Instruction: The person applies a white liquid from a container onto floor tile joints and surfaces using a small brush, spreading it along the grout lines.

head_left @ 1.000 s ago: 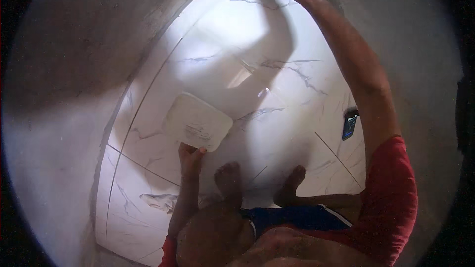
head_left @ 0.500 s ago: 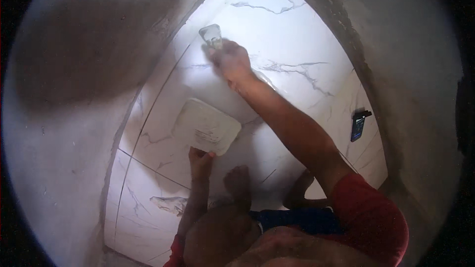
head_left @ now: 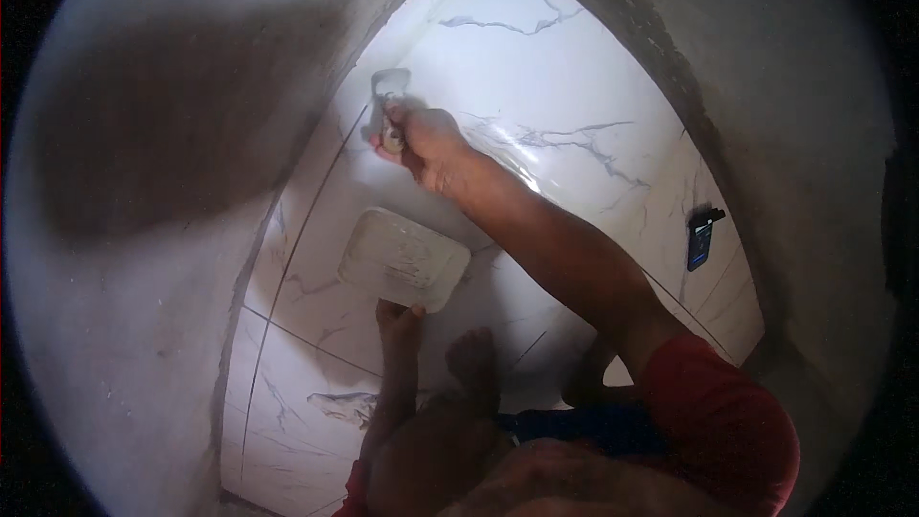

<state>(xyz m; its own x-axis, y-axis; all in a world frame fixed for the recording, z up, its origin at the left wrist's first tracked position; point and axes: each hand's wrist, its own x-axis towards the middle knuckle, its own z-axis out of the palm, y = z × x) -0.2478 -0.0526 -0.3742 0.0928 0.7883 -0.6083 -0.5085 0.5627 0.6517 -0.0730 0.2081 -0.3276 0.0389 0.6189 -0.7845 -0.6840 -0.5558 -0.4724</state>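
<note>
My right hand point(head_left: 421, 139) is closed around the handle of a putty knife point(head_left: 391, 84), reaching far out over the pale veined tile. The knife's flat blade points away from me, close to the left grout line; whether it touches the tile I cannot tell. Nearer to me, my left hand point(head_left: 399, 318) grips the near edge of a shallow white rectangular tray point(head_left: 407, 258). Its inside carries greyish smears. The fingers under the tray are hidden, while the thumb shows at its edge.
Rough grey walls point(head_left: 144, 325) close in on both sides of the marble-look tile floor point(head_left: 517, 86). A dark phone-like device point(head_left: 701, 244) lies at the right. A crumpled pale piece of cloth or plastic point(head_left: 343, 407) rests at the lower left, beside my left forearm. My bare foot point(head_left: 471, 356) stands behind the tray.
My right hand has drawn a little nearer and leftward with the putty knife, and its wrist has turned so the handle shows. The tray appears slightly lower, partly as the whole view shifted.
</note>
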